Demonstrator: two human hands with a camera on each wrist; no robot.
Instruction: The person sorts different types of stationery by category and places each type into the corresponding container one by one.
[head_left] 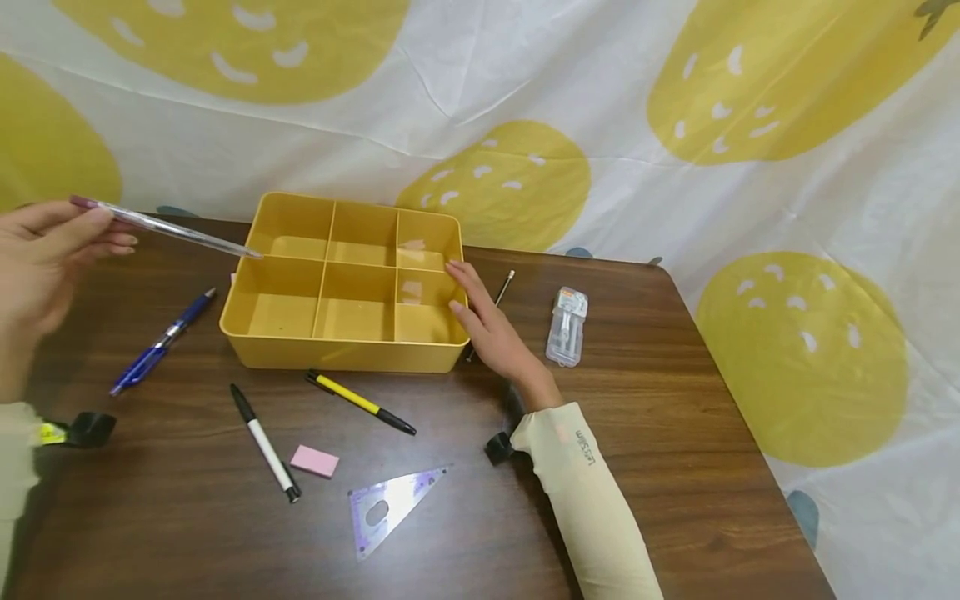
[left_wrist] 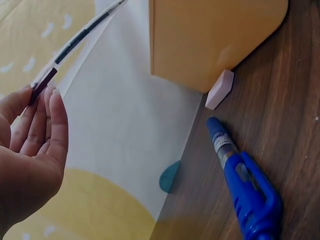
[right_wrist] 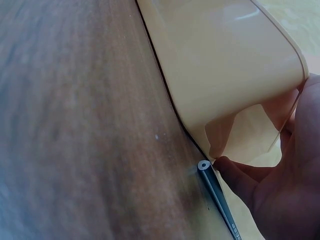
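My left hand pinches a slim clear pen by its dark red end, between thumb and fingers. The pen slants down to the right in the head view, its tip over the left part of the yellow divided box. In the left wrist view, a dark strip shows inside the pen. At the box's right side, my right hand grips the wall near the rim. A dark pencil lies beside the box below that hand, which partly hides it in the head view.
A blue pen, white pen, yellow-black pen, pink eraser and clear set square lie around the box. Another pink block touches its left side. A clear case lies right. A patterned cloth hangs behind.
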